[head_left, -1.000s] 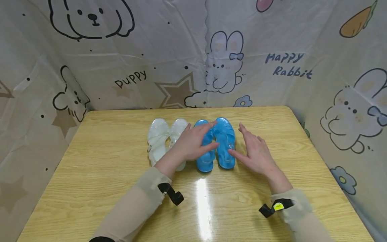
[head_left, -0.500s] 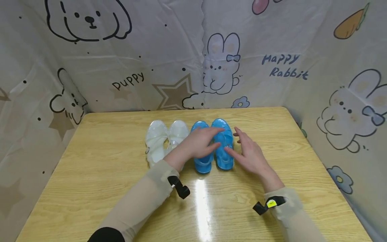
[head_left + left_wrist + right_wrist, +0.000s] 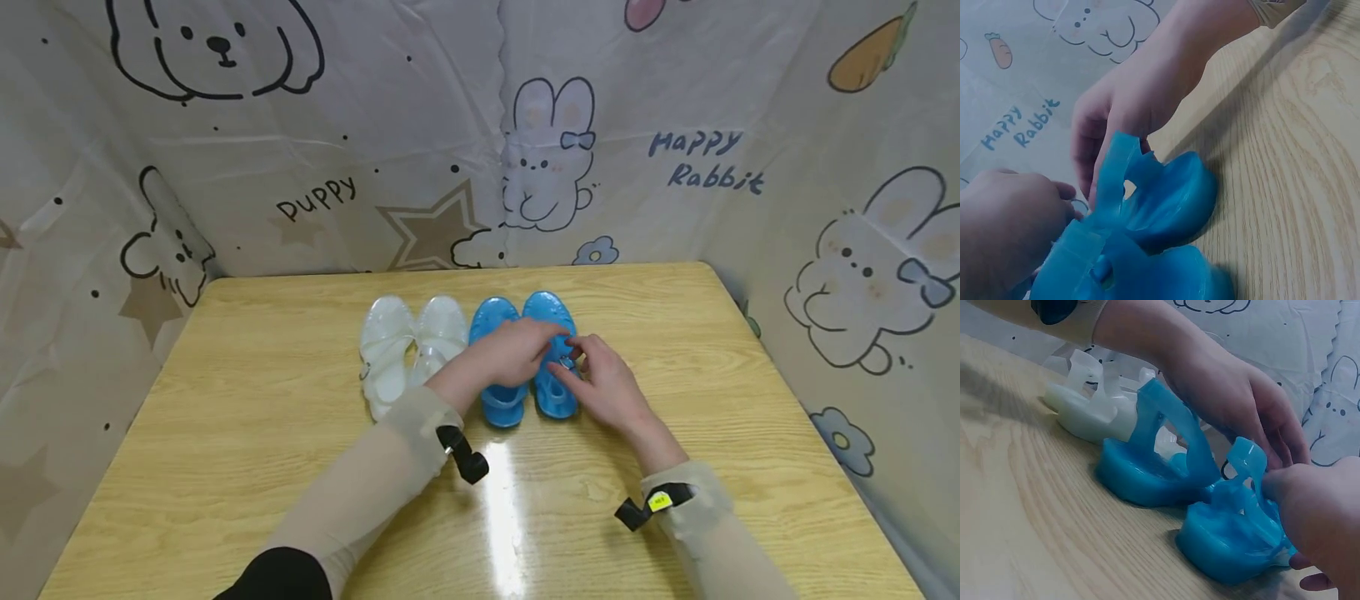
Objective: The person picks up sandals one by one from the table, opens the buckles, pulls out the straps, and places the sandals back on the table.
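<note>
White sandals (image 3: 387, 354) are sitting on the left of the wooden table (image 3: 585, 508), just beside the left blue sandal (image 3: 502, 407), with a cartoon cloth (image 3: 420, 108) hanging behind. The left hand (image 3: 512, 353) is hanging over that one, kinda hiding its middle, fingers bending down at the right blue sandal (image 3: 557, 402), which is lying flat next door. The right hand (image 3: 611, 390) is angling in from the other side, thumb over it. We're not managing to tell if either hand's fingers are pinching anything.

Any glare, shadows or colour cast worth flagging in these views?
Head: bright glare streak on the table, below the blue sandals; left wrist: dim, bluish, diagonal shadow across the table; right wrist: similarly dim, shadow near the left edge.
</note>
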`<state>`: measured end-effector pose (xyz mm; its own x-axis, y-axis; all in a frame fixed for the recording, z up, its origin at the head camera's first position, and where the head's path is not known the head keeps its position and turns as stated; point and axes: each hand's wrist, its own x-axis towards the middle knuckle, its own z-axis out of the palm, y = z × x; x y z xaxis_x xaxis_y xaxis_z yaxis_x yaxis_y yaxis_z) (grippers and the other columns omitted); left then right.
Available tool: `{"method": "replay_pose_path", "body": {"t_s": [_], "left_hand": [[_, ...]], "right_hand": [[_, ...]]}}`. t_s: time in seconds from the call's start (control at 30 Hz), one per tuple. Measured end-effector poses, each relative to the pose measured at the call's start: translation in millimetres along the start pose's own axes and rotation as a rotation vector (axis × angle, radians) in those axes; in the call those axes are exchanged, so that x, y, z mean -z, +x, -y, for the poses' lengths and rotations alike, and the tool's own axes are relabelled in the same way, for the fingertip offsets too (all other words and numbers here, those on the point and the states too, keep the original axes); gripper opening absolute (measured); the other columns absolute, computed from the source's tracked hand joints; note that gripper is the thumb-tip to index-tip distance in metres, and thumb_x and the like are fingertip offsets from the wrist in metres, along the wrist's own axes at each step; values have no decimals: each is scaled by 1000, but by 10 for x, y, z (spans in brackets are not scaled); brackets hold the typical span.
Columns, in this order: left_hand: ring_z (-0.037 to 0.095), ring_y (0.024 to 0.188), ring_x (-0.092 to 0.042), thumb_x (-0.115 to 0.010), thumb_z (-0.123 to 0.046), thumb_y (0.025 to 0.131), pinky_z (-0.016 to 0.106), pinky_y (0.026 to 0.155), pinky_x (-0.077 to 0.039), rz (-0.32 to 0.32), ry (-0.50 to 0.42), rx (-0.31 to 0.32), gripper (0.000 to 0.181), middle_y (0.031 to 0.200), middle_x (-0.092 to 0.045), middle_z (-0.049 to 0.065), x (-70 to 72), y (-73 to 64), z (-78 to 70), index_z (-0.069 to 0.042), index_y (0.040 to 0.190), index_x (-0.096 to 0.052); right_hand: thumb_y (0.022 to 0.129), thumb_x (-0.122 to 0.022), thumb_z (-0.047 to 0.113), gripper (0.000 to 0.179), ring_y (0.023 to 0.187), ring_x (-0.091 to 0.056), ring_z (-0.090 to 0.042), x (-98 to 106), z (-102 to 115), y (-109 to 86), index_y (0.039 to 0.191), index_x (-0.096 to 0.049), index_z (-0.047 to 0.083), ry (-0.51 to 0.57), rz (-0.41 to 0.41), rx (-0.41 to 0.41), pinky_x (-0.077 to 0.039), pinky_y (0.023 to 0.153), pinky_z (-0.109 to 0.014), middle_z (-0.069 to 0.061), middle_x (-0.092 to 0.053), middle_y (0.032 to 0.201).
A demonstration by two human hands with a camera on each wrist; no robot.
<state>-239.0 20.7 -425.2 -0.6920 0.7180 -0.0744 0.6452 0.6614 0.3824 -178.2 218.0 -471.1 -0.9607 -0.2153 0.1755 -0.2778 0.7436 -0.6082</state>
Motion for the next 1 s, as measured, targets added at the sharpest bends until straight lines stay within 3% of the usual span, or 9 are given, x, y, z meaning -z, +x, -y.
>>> {"method": "replay_pose_path", "body": {"t_s": [0.1, 0.2, 0.33, 0.5, 0.77, 1.0], "left_hand": [[29, 141, -49, -43, -19, 115, 59, 117, -37, 11, 51, 10, 41, 149, -58, 3, -10, 18, -9, -17, 153, -56], [26, 131, -52, -45, -23, 115, 57, 114, -39, 2, 71, 18, 37, 140, -60, 2, -8, 11, -4, -17, 147, -63], [21, 114, -52, -47, -30, 115, 51, 106, -42, 0, 67, 27, 35, 123, -60, 0, -16, -21, 12, -18, 138, -70], [20, 108, -52, -47, -34, 115, 60, 111, -38, 3, 43, 22, 35, 115, -60, -2, -44, -58, 7, -19, 131, -75], [14, 101, -52, -52, -44, 112, 50, 101, -40, -47, 27, 41, 37, 105, -58, -7, -121, -71, -28, -22, 125, -78], [14, 104, -49, -63, -47, 106, 46, 99, -39, -120, 45, 29, 30, 109, -58, -8, -195, -78, -46, -26, 120, -79]], "right_hand": [[103, -72, 38, 44, 91, -59, -26, -24, 0, 8, 126, -65, 1, 3, -26, 3, -54, 78, -43, -11, -65, 113], [101, -75, 32, 34, 85, -58, -24, -37, 4, 13, 118, -69, 3, 12, -36, 20, -52, 73, -40, -9, -67, 107], [101, -76, 26, 26, 83, -56, -23, -55, 2, 6, 114, -71, 3, 16, -41, 48, -50, 71, -38, -8, -66, 103], [99, -78, 19, 20, 84, -56, -22, -79, -12, -13, 112, -73, 4, 27, -63, 76, -50, 73, -39, -7, -66, 103], [91, -85, 7, 20, 79, -56, -22, -134, -57, -52, 108, -74, 2, 112, -151, 102, -48, 69, -35, -8, -67, 97], [85, -91, 5, 28, 81, -60, -22, -153, -42, -87, 107, -74, 3, 191, -218, 40, -50, 71, -28, -8, -73, 97]]}}
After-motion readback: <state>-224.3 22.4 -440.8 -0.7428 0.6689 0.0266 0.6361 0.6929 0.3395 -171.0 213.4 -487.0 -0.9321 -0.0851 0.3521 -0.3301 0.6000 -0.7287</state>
